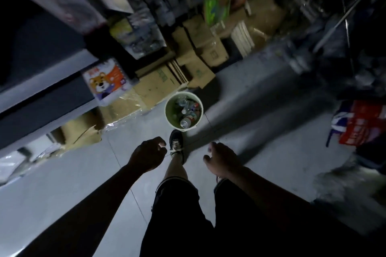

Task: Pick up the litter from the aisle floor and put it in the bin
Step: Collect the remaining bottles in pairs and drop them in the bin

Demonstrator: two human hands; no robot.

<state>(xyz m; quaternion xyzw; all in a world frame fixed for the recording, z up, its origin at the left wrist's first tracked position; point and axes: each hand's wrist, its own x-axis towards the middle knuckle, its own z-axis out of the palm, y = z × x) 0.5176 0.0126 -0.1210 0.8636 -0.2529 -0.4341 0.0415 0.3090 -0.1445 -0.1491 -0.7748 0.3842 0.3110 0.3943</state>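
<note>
Standing on the grey floor (pixel 261 94), a pale bin (pixel 169 119) holds bottles (pixel 184 123); both hands, left hand (pixel 146 155) and right hand (pixel 222 159), hang loosely curled, grasping nothing.

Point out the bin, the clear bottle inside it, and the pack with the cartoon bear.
bin (pixel 169 118): head view, on its pale inner wall.
clear bottle (pixel 184 123): head view, on its base.
cartoon bear pack (pixel 106 82): head view, on its printed front.
</note>
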